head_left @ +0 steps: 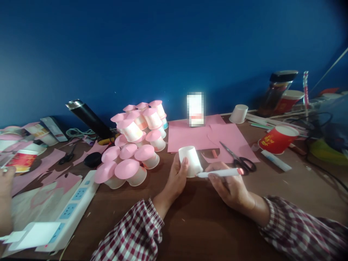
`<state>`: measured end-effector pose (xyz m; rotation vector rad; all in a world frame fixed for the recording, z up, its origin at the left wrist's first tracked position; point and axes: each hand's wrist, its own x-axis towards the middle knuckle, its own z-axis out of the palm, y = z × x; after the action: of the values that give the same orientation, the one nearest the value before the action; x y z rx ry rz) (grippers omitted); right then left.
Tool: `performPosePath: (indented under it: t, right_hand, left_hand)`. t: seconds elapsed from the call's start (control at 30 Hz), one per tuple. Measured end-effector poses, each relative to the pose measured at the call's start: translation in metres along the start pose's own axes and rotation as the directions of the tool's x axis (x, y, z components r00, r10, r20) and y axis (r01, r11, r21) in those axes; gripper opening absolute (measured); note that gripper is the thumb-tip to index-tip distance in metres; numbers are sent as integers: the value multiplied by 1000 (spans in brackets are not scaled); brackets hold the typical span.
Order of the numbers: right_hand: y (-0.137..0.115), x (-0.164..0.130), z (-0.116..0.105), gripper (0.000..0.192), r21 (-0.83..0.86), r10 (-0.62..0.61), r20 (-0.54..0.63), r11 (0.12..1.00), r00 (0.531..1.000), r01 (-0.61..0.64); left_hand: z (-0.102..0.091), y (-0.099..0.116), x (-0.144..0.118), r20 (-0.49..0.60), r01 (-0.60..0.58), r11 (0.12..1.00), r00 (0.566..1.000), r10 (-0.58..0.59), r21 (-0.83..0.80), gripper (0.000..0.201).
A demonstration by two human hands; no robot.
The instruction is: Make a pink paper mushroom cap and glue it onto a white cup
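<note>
Fingers [184, 164] clamped on cup [190, 161], pen [217, 174]; scissors [239, 159], pink-lidded cups [133, 145] nr.

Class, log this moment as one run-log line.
left hand: holds cup | right hand: holds glue stick at cup | scissors: on table

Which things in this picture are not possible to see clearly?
Head view only:
- Cup: its far side is hidden by the left hand.
- Pen: its tip is against the cup, too small to judge.
- Box: pixelated, label unreadable.
- Power strip: one end lies under white paper.
</note>
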<state>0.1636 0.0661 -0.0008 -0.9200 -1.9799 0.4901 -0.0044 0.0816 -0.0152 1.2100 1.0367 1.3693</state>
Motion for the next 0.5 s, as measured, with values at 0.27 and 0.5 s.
performPosePath:
  t: [0.27,0.5]
  right_hand:
    - [0,1,-1,10,-8,16,-16,1000,1000,-16]
    - [4,1,-1,8,-18,30,-24,999,999,-31]
  left_hand:
    - [2,4,0,-22,8,1000,1000,-8,-16,32]
    - [0,4,-1,-42,29,999,999,-28,27,34]
